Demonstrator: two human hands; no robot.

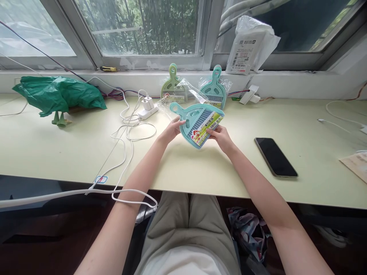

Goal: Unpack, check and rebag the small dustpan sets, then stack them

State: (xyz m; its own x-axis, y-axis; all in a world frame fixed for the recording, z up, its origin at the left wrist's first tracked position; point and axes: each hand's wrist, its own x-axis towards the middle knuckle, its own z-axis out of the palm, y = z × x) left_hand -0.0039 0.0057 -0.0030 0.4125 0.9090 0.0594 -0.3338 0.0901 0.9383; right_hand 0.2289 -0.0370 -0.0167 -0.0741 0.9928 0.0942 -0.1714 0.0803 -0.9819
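Observation:
I hold a teal mini dustpan-and-brush set (pixel 195 120) with a colourful paper label above the pale desk (pixel 57 149). My left hand (pixel 172 130) grips its handle end, fingers closed. My right hand (pixel 219 136) pinches its lower right edge at the label. A clear plastic wrapper (pixel 189 91) trails up behind the set. Two more sets lean against the wall behind: a green one (pixel 172 82) and a teal one (pixel 215 89) in plastic.
A black phone (pixel 275 156) lies flat at the right. A white charger (pixel 147 107) and looping white cables (pixel 129 130) lie at the left. A green plastic bag (pixel 57 93) sits far left. A white parcel (pixel 249 46) rests on the windowsill.

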